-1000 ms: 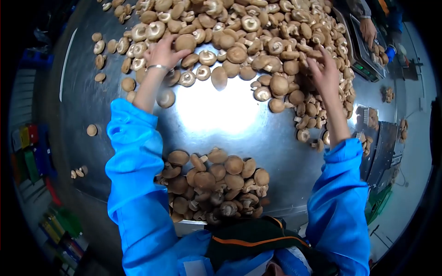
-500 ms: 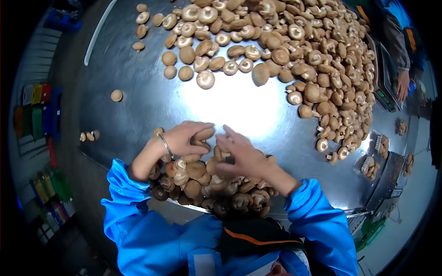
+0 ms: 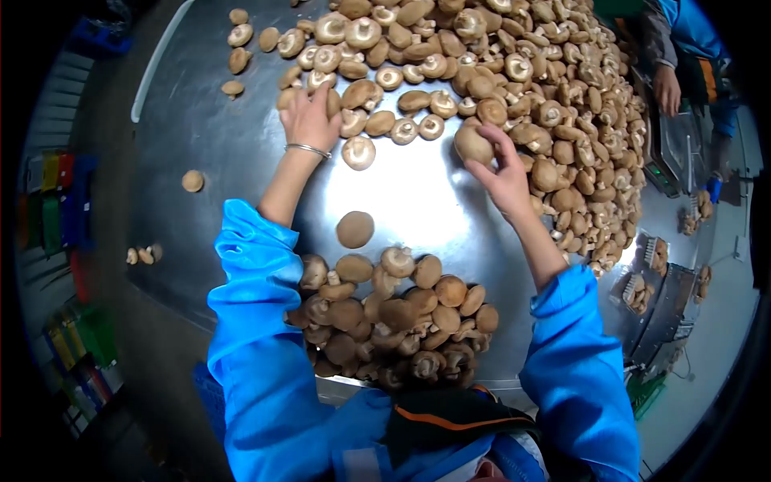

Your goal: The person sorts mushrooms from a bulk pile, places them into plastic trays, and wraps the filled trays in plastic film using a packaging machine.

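My left hand (image 3: 307, 119), with a metal bangle on the wrist, lies on brown mushrooms at the near left edge of the big mushroom pile (image 3: 514, 72); whether it grips one I cannot tell. My right hand (image 3: 502, 173) is closed around a large brown mushroom (image 3: 472, 145) at the pile's near edge. A smaller heap of mushrooms (image 3: 385, 317) sits close to my body between my blue sleeves. One single mushroom (image 3: 354, 229) lies just beyond that heap.
The steel table (image 3: 201, 136) carries stray mushrooms at the left (image 3: 192, 181) and near its edge (image 3: 142, 255). Another person's hand (image 3: 666, 87) works at a scale at the far right. Small trays of mushrooms (image 3: 638, 291) stand at the right. Coloured crates are on the floor at left.
Both hands left the near heap and reached out to the big pile. The right hand has taken hold of a large mushroom. A single mushroom now lies just beyond the near heap.
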The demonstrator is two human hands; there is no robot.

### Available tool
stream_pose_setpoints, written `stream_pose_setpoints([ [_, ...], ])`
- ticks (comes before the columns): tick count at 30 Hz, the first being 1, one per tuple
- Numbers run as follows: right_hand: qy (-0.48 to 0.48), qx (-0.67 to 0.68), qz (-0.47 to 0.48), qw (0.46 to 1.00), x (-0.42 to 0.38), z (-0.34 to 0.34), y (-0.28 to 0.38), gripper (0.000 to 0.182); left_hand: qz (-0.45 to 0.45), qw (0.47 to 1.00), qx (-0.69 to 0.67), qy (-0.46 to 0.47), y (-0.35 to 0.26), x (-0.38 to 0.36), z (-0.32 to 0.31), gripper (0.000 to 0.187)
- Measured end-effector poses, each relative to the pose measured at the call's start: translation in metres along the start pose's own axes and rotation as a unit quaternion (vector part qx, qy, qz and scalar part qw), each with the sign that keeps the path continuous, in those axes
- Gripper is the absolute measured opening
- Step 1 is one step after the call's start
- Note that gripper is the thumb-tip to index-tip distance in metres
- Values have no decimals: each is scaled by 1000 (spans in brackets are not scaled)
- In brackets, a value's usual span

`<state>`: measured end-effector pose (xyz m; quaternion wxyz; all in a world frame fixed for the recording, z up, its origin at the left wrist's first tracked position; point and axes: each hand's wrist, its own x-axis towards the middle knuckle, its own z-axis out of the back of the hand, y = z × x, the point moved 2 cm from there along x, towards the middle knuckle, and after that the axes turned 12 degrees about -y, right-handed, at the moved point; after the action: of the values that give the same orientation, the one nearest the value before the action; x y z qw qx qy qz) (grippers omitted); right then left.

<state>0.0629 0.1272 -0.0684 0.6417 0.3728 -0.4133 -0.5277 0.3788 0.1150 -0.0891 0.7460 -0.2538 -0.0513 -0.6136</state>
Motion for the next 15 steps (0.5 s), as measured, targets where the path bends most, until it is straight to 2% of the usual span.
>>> stream_pose_setpoints([
  [1,10,126,-94,987,-4,12,3,57,11,999,-32,13,1,3,-2,59],
  [2,15,251,-187,950,-9,24,6,59,1,999,-34,24,0,4,-1,57],
  [3,1,325,-240,915,-14,33,12,63,13,996,-91,16,-1,4,2,56],
  [4,5,359,-274,892,-18,41,16,63,23,989,-147,8,-7,6,9,56],
  [6,18,430,-336,838,-25,51,20,63,101,953,-274,-84,-29,1,45,56],
  [7,50,410,-327,850,-33,52,15,60,78,948,-309,5,-42,-9,60,56],
  [8,74,326,-337,880,-45,51,15,57,58,934,-341,94,-52,-24,70,55],
  [9,139,226,-342,902,-58,43,14,55,-31,931,-333,150,-62,-44,76,55],
  [10,219,158,-338,901,-73,31,34,56,-120,918,-319,202,-69,-64,78,54],
  [11,305,73,-292,903,-89,17,39,50,-141,899,-323,261,-67,-87,72,54],
  [12,322,8,-86,943,-92,6,59,40,-162,876,-324,317,-64,-105,67,53],
  [14,284,-52,-79,954,-78,-3,55,32,-250,869,-258,340,-59,-124,77,52],
  [15,228,-152,0,962,-56,-4,39,34,-289,861,-223,354,-57,-130,80,51],
])
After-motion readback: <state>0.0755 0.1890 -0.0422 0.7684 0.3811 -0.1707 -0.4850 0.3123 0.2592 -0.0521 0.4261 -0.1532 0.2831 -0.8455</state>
